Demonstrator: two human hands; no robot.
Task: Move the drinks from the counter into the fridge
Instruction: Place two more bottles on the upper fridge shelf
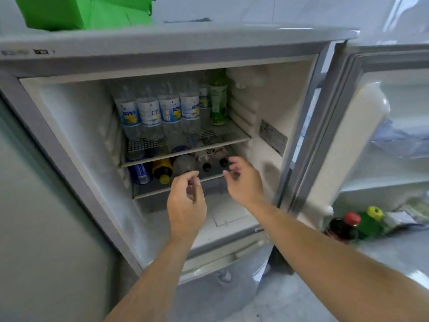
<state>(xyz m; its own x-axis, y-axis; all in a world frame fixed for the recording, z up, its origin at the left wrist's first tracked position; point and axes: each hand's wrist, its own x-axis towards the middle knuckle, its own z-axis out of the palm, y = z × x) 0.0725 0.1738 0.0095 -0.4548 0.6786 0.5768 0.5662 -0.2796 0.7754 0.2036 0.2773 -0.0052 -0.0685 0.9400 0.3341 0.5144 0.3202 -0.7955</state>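
Note:
The fridge (pixel 274 94) stands open before me. Several water bottles (pixel 148 112) and a green bottle (pixel 218 101) stand upright on its upper wire shelf (pixel 220 145). On the lower shelf lie a blue can (pixel 139 173), a yellow-capped bottle (pixel 162 170), a grey bottle (pixel 184 163) and dark-capped bottles (pixel 214 163). My left hand (pixel 185 205) hovers at the lower shelf's front with fingers loosely curled, holding nothing. My right hand (pixel 243 180) is beside it, fingers relaxed and empty. A dark red-capped bottle (pixel 343 226) and a green yellow-capped bottle (pixel 369 221) lie on the counter to the right.
The fridge door (pixel 362 135) is swung open to the right, with a plastic bag (pixel 401 140) in its rack. A green bag (pixel 88 10) sits on top of the fridge. Packets (pixel 408 214) lie on the counter behind the bottles. A grey wall is on the left.

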